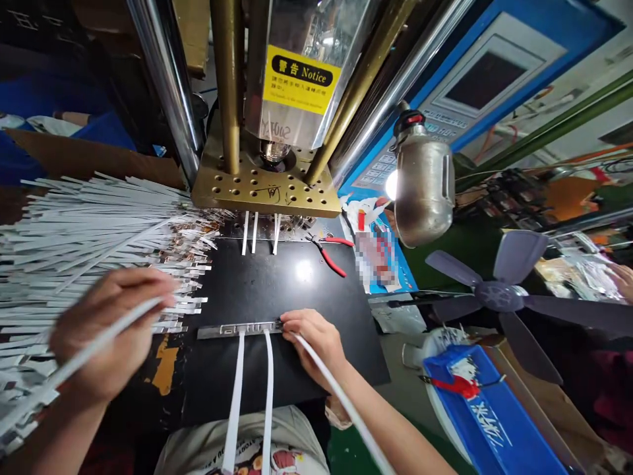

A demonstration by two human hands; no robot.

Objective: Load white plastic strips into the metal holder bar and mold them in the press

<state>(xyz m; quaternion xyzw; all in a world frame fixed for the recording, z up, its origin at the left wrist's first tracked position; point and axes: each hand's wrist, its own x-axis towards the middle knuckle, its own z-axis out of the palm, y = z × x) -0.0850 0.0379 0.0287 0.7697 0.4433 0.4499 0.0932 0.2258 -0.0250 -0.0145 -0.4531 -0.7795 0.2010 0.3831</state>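
On the black worktop lies a narrow metal fixture [212,332] with slots along it. Two white flat cables [238,389] run from its slots down toward my lap. My right hand [315,343] pinches the end of a third white flat cable [341,396] at the fixture's right end; that cable trails along my forearm. Over the left side my left hand [111,330], smeared by motion, has its fingers closed on another white flat cable [116,328]. Beneath and behind it spreads a big pile of white flat cables [99,231] with metal connector ends.
A press with a brass-coloured plate [267,191] stands ahead, several white strips showing below it. Red-handled pliers [329,254] lie on the worktop. To the right are a lamp [425,185], a fan [499,297], and a blue bin [494,415]. Another person's hand [623,280] appears at the far right.
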